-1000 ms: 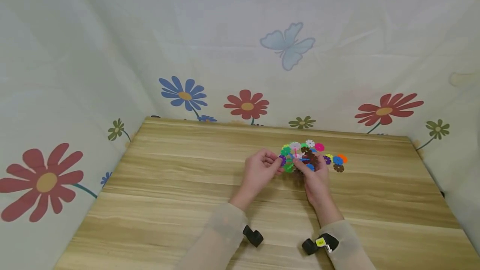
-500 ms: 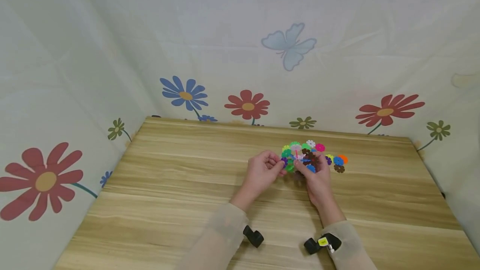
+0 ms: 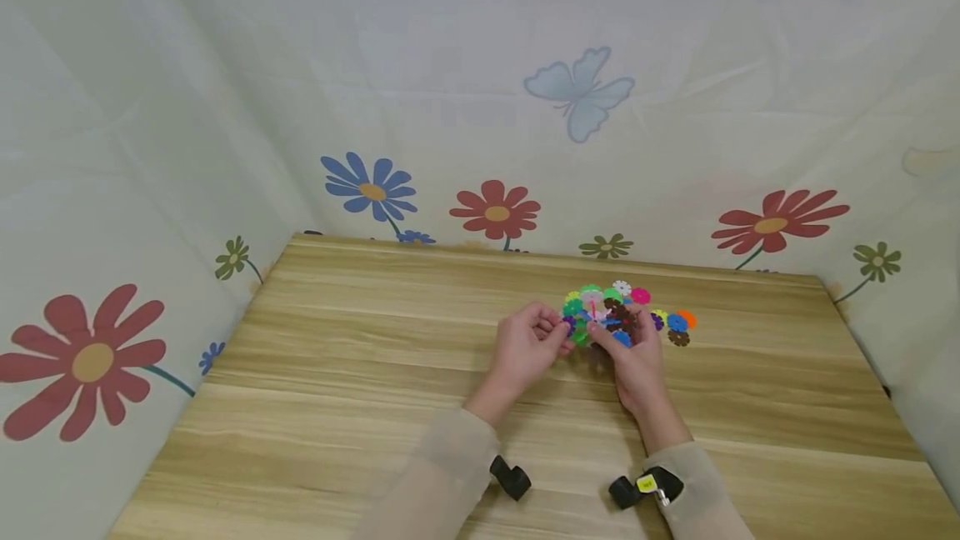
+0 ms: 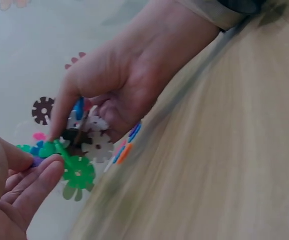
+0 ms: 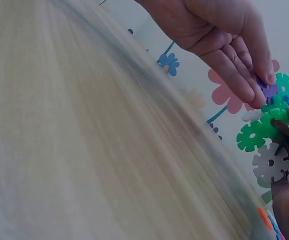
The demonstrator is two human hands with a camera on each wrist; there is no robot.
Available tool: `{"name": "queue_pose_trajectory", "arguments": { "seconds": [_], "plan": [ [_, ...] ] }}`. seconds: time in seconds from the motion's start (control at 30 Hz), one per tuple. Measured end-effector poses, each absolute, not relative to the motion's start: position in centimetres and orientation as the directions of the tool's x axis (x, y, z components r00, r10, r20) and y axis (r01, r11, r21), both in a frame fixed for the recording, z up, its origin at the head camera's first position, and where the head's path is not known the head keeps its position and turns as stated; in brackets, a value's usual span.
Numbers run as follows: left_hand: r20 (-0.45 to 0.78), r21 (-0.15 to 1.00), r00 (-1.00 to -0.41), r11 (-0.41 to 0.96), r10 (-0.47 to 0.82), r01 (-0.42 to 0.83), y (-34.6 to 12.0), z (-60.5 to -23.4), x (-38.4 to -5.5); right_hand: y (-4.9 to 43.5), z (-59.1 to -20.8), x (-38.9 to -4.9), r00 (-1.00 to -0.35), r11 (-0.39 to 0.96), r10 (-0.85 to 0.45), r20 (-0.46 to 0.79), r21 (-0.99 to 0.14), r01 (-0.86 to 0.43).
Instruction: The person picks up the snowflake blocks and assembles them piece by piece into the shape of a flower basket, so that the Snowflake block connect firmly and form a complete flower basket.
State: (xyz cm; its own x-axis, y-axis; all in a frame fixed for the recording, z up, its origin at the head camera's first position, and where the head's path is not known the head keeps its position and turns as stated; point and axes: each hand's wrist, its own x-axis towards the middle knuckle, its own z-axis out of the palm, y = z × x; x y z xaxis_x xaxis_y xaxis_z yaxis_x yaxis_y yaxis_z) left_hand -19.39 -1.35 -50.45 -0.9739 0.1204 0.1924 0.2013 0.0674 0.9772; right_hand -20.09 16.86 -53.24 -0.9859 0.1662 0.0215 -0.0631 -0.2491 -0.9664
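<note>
In the head view my right hand point(image 3: 639, 363) grips a cluster of interlocked plastic snowflake discs point(image 3: 574, 307), its thumb lying across the near side. Green, white, brown and blue notched discs make up the cluster. My left hand point(image 3: 527, 342) pinches a purple snowflake disc point(image 5: 267, 90) between thumb and fingertips at the cluster's left edge. The right wrist view shows that purple disc right beside the green discs point(image 5: 251, 136). From the left wrist view, a green disc point(image 4: 79, 173) and a pale one point(image 4: 97, 146) jut out below the right hand. My right palm hides part of the cluster.
Loose discs lie on the wooden table point(image 3: 360, 357) right of the hands, among them an orange disc point(image 3: 687, 319), a blue disc point(image 3: 677, 322) and a brown disc point(image 3: 678, 338). A pink disc point(image 3: 641, 296) shows behind the cluster. A flower-printed curtain point(image 3: 420, 90) surrounds the table.
The left hand has shifted slightly right with the purple disc, in against the cluster. The right hand keeps its grip and has barely moved.
</note>
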Motion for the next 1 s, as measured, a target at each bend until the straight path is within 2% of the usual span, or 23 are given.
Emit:
{"name": "queue_pose_trajectory", "arguments": {
  "seconds": [0.17, 0.57, 0.67, 0.87, 1.0],
  "plan": [
    [0.241, 0.968, -0.967, 0.059, 0.078, 0.245, -0.8, -51.0, -19.4, 17.0, -53.1, -20.1, -0.987, -0.245, 0.159, 0.014, -0.968, -0.053],
    [0.233, 0.969, -0.971, 0.071, 0.050, 0.236, -1.4, -51.0, -20.2, 17.4, -52.6, -20.2, -0.988, -0.329, 0.145, 0.045, -0.940, -0.091],
    [0.240, 0.963, -0.968, 0.106, 0.069, 0.246, -1.7, -50.7, -20.3, 18.0, -52.5, -20.2, -0.994, -0.261, 0.093, 0.066, -0.961, -0.088],
    [0.224, 0.954, -0.969, 0.180, 0.105, 0.240, -2.3, -50.3, -20.9, 19.4, -52.4, -20.0, -0.998, -0.015, -0.063, 0.028, -1.000, -0.027],
    [0.208, 0.942, -0.967, 0.236, 0.148, 0.238, -2.0, -50.1, -21.8, 20.1, -52.5, -20.0, -0.995, -0.030, -0.095, -0.016, -0.999, 0.019]
  ]
}}
